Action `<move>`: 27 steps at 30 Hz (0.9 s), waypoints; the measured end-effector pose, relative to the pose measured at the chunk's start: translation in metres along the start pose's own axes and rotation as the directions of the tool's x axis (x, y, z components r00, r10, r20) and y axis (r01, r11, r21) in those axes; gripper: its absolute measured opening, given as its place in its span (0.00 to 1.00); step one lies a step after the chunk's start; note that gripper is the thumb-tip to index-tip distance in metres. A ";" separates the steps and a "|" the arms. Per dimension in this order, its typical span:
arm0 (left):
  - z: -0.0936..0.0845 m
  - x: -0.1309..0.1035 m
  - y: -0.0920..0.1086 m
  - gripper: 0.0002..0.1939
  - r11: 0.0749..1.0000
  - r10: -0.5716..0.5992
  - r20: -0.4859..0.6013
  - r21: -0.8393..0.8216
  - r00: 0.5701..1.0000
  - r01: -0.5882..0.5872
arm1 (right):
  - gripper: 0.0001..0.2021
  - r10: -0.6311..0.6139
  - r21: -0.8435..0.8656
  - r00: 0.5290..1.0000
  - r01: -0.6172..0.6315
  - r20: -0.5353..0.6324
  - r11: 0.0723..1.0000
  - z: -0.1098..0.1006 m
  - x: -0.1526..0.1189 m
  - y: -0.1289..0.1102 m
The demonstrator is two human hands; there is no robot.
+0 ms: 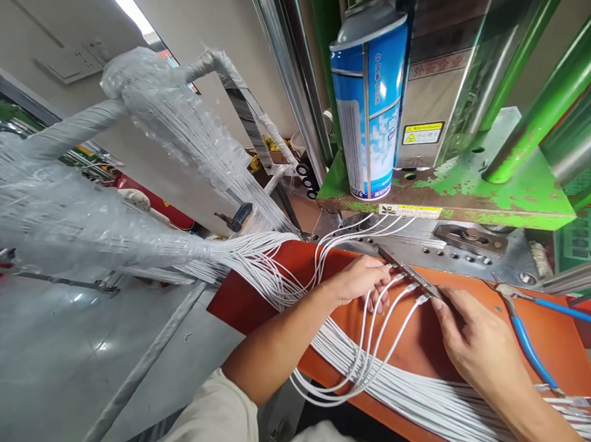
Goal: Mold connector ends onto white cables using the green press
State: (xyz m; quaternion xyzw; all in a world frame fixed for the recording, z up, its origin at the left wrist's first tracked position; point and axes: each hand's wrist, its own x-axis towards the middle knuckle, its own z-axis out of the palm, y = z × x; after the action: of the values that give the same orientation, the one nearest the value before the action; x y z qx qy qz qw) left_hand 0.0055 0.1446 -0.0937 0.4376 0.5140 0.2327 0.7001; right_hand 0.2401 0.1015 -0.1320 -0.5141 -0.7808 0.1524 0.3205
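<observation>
A dark metal bar lies slantwise above the orange board, with several white cable ends set along it. At its right end my right hand is closed, thumb and fingers pinching the bar. My left hand is closed at the bar's left part, its fingertips on a cable end there; whatever else they hold is hidden. White cables loop down from the bar toward the board's front edge. A long bundle of white cables runs along the board beneath both forearms.
Blue-handled pliers lie on the board at the right. A blue spray can stands on the green machine plate. Behind the board is a metal die base. Plastic-wrapped cable bundles hang at the left over a wrapped frame.
</observation>
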 end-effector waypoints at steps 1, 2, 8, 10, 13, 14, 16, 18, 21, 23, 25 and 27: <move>-0.001 0.000 0.002 0.08 1.000 -0.014 0.002 -0.001 1.000 0.014 | 0.15 0.001 0.008 1.000 -0.001 0.005 1.000 0.000 0.000 0.000; -0.002 0.000 0.004 0.08 1.000 -0.027 0.006 0.001 1.000 0.027 | 0.15 -0.002 0.014 1.000 0.001 0.008 1.000 0.000 0.000 0.000; -0.002 0.001 0.011 0.10 0.997 -0.071 0.029 0.031 0.997 0.070 | 0.14 -0.072 0.055 0.996 0.069 0.049 0.996 -0.002 -0.001 -0.004; -0.001 0.002 0.010 0.11 0.997 -0.067 -0.001 0.047 0.998 0.067 | 0.15 -0.076 0.069 0.996 0.073 0.054 0.995 -0.001 0.000 -0.005; 0.001 0.001 0.007 0.11 0.997 -0.044 -0.022 0.057 0.999 0.045 | 0.15 -0.026 0.038 1.000 0.025 0.010 0.999 0.000 0.001 -0.006; 0.002 0.001 0.007 0.11 0.998 -0.040 -0.020 0.055 0.999 0.041 | 0.15 -0.010 0.023 1.000 0.010 -0.005 1.000 0.000 0.001 -0.006; 0.002 -0.001 0.007 0.11 0.998 -0.040 -0.019 0.046 0.999 0.041 | 0.14 0.009 0.014 1.000 -0.009 -0.017 1.000 0.000 0.001 -0.006; 0.002 -0.003 0.008 0.10 0.998 -0.050 -0.017 0.039 0.999 0.051 | 0.14 0.017 0.029 1.000 -0.017 -0.006 0.999 0.000 0.001 -0.005; 0.002 -0.004 0.010 0.08 0.998 -0.055 -0.014 0.035 0.998 0.056 | 0.14 0.006 0.064 1.000 -0.007 0.021 0.998 -0.001 0.000 -0.004; 0.003 -0.004 0.009 0.09 0.998 -0.043 -0.008 0.034 0.999 0.044 | 0.14 -0.016 0.095 0.999 0.011 0.051 0.995 -0.003 -0.001 -0.003; 0.005 -0.003 0.007 0.11 0.998 -0.019 -0.029 0.054 0.999 0.020 | 0.14 -0.035 0.135 0.995 0.023 0.093 0.991 -0.005 -0.001 -0.001; 0.007 -0.001 0.004 0.13 0.991 0.020 -0.073 0.132 0.997 -0.011 | 0.15 -0.046 0.175 0.990 0.022 0.136 0.984 -0.008 -0.001 0.000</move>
State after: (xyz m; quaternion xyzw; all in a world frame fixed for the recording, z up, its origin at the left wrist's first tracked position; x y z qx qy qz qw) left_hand 0.0117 0.1432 -0.0893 0.4777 0.5503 0.2199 0.6486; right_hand 0.2455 0.0998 -0.1261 -0.4591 -0.7937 0.2499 0.3111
